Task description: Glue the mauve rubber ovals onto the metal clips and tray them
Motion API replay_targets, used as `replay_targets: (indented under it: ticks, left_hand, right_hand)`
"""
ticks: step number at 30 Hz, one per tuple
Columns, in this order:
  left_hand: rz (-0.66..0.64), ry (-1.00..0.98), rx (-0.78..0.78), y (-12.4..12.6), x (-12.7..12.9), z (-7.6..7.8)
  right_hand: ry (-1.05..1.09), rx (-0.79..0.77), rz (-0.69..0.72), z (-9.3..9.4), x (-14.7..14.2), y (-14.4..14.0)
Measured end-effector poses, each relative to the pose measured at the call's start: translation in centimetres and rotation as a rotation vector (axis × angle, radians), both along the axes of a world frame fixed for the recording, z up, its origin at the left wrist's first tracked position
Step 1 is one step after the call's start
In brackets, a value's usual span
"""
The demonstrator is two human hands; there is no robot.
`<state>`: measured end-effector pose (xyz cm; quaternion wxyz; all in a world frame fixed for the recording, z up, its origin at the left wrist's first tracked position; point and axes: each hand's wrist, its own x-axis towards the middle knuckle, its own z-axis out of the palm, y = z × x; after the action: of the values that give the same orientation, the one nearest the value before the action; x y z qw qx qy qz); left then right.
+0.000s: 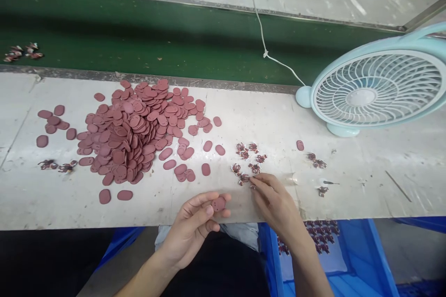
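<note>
My left hand is closed around a small oval maroon disc, pinched between thumb and fingers just above the table's front edge. Tiny holes show in the disc's face. My right hand reaches down to the tabletop, its fingertips together at a small brown-and-white figurine on the near side of a loose group. Part of what the fingertips touch is hidden beneath them. More such figurines lie just beyond that hand. Left of both hands spreads a large heap of maroon oval discs.
A light-blue fan stands at the right, its white cable running backward. Below the table's edge, a blue crate holds rows of figurines. A thin stick lies at right. Behind runs a green strip.
</note>
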<state>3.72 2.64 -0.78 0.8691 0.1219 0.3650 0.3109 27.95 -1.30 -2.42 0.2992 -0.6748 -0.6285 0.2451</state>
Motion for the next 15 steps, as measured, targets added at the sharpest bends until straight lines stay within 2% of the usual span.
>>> replay_targets:
  ticks: [2,5,7,9,11,13,15]
  left_hand:
    - [-0.006,-0.001,-0.001,-0.1,0.0,0.0]
    - [-0.014,0.003,0.028,-0.2,0.2,0.1]
    - [-0.03,0.012,0.066,-0.3,0.4,0.2]
    - [-0.05,0.023,0.117,-0.4,0.7,0.2]
    - [-0.061,0.025,0.164,-0.6,0.9,0.2]
    - [-0.066,0.012,0.202,-0.8,1.1,0.1]
    - [-0.068,0.0,0.224,-0.9,1.2,0.1]
  right_hand:
    - [-0.108,-0.003,0.051,-0.1,0.6,0.2]
    - [-0.048,-0.022,-0.008,0.9,0.6,-0.6]
    - [0.161,-0.061,-0.122,2.1,-0.3,-1.6]
    - [0.469,-0.148,-0.227,3.5,-1.8,-2.5]
    - [0.721,-0.249,-0.267,4.6,-3.6,-3.0]
    - [0.826,-0.3,-0.24,5.4,-5.0,-2.9]
    - [0.839,-0.294,-0.207,5.6,-5.8,-2.6]
